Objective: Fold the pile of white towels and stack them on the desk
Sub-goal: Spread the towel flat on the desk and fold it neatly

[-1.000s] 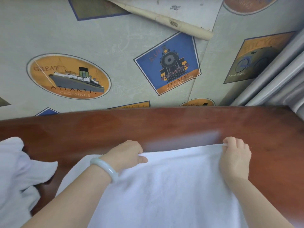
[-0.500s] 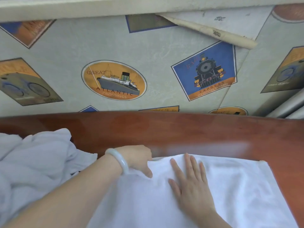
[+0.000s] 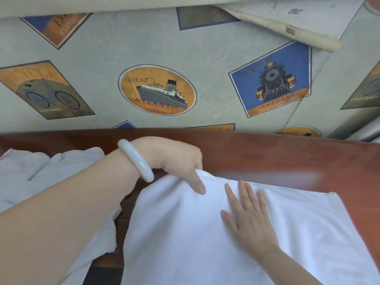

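Since half a second ago, the left grip (image 3: 170, 157) has risen off the bench (image 3: 287, 159) and drawn the far left edge of the white towel (image 3: 185, 243) up with it, while the right grip (image 3: 248, 219) stays flat on the cloth.

Head view: the left grip pinches the towel's far edge between its thumb and curled fingers, so the cloth peaks there, just above the middle of the view. A pale bracelet (image 3: 135, 160) sits on that wrist. The right grip is spread, fingers straight and slightly apart, palm down, pressing on the towel at 4 o'clock from the left thumb. The towel covers the bench from 6 to 4 o'clock, its far right corner lying flat on the wood. A pile of crumpled white towels (image 3: 30, 177) lies at 9 o'clock, partly under the left forearm. At 12 o'clock, behind the bench, stands a wall covering (image 3: 98, 58) printed with a ship, a train and a bicycle. A loose strip of it (image 3: 287, 29) curls away at 1 o'clock.
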Demonstrator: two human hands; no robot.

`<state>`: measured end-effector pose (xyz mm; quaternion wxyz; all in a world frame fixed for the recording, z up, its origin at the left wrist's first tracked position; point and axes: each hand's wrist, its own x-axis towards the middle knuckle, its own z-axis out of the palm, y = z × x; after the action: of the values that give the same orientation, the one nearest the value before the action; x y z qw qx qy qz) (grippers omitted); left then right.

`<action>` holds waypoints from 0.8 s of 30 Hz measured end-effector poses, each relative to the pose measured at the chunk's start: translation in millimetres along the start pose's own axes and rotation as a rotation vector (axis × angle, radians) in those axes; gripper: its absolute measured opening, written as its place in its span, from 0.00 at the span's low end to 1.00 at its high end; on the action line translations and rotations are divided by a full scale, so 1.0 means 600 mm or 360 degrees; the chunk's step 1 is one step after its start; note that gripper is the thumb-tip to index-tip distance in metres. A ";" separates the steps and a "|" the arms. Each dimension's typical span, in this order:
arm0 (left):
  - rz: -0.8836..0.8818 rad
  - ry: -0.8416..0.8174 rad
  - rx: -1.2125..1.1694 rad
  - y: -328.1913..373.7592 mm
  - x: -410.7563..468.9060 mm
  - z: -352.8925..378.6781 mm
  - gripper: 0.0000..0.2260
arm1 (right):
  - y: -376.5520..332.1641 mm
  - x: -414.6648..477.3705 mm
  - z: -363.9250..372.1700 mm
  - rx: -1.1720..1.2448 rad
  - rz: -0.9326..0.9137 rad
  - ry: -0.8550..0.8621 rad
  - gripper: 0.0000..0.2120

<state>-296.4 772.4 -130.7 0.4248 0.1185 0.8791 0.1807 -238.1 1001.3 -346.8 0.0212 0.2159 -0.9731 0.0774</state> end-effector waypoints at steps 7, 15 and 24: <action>-0.0188 -0.0496 -0.0738 -0.145 -0.036 0.068 0.04 | -0.001 0.002 0.004 -0.0066 0.0042 -0.0095 0.29; -0.0825 0.0031 0.1118 -0.102 -0.051 0.014 0.10 | -0.003 0.004 0.002 -0.0122 0.0058 -0.0098 0.29; -0.0791 0.0496 0.0040 -0.270 -0.064 0.175 0.12 | -0.005 0.010 -0.003 -0.0047 0.0109 -0.0184 0.32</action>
<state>-198.8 634.4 -231.8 0.3145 -0.1243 0.9380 0.0762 -242.0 996.3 -344.0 -0.0346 0.1862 -0.9806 0.0510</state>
